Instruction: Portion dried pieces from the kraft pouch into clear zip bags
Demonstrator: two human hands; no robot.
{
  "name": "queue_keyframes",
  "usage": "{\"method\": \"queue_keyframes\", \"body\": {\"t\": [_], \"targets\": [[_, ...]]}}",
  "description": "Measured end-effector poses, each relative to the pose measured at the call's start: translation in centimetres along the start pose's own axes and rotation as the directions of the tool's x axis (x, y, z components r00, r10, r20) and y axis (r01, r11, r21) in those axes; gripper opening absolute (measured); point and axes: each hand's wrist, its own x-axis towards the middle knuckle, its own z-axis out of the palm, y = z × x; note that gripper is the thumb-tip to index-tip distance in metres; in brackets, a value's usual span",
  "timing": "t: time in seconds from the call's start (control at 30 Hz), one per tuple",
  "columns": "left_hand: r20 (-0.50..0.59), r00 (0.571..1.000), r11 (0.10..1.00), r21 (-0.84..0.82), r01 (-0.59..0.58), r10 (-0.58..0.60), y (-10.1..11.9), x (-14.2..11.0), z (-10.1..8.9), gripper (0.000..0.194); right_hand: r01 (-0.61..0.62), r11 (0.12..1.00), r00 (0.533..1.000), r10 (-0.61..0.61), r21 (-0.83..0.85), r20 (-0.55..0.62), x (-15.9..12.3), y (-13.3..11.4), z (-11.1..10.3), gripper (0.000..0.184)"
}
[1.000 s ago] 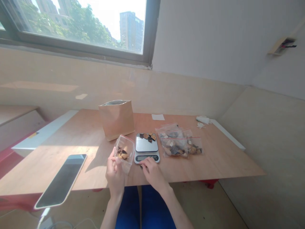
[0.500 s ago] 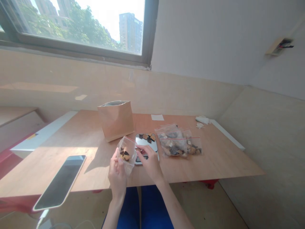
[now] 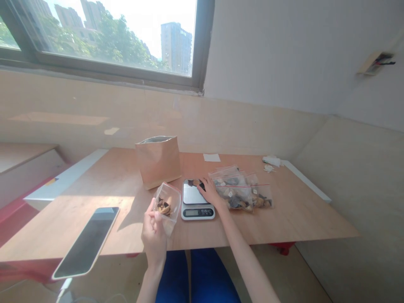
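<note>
My left hand (image 3: 154,229) is closed on a small clear zip bag (image 3: 173,198), holding it tilted with its mouth open. Inside lie several dried brown-and-black pieces (image 3: 163,207). To the right of the bag is a white digital kitchen scale (image 3: 193,198) with a grey display too faint to read. My right hand (image 3: 211,192) reaches over the far right of its plate, with thumb and fingers closed around a dark dried piece (image 3: 202,185). Other dried pieces (image 3: 192,182) lie beside it at the plate's back edge.
Filled zip bags (image 3: 236,198) are piled right of the scale. An open brown paper pouch (image 3: 158,162) stands behind, to the left. A phone (image 3: 86,242) with a cable is at the front left. White paper (image 3: 211,157) and crumpled scraps (image 3: 272,161) lie at the back.
My right hand has gone from the zip bag's mouth to the dried pieces at the back of the scale, uncovering the display. My left hand still holds the bag in about the same place.
</note>
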Motion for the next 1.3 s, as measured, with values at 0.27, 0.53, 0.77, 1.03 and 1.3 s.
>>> {"method": "queue_keyframes", "body": {"t": [0.27, 0.53, 0.77, 1.03, 1.3], "targets": [[0.042, 0.999, 1.000, -0.018, 0.018, -0.017, -0.3, -0.4, 0.5, 0.029, 0.052, 0.979, 0.982, -0.014, 0.198, -0.190, -2.0, 0.0, -0.2, 0.022], [0.051, 0.998, 1.000, -0.020, 0.024, -0.023, 0.1, -0.6, 0.7, 0.030, 0.030, 0.986, 0.987, -0.002, 0.165, -0.162, -0.6, 0.0, -0.7, 0.018], [0.049, 0.998, 0.999, -0.039, 0.037, -0.035, 0.2, -0.6, 0.8, 0.029, 0.063, 0.984, 0.986, -0.035, 0.168, -0.165, -0.4, -0.5, -1.3, 0.022], [0.054, 0.998, 0.998, -0.047, 0.031, -0.029, 0.2, -0.6, 1.0, 0.028, -0.049, 0.866, 0.942, 0.205, 0.498, -0.265, -0.8, -5.6, -3.7, 0.013], [0.075, 0.996, 0.993, -0.106, -0.049, 0.057, -1.0, -0.7, 1.4, 0.027, 0.107, 0.849, 0.935, -0.263, 0.517, 0.238, -3.1, -13.4, -7.1, 0.013]]}}
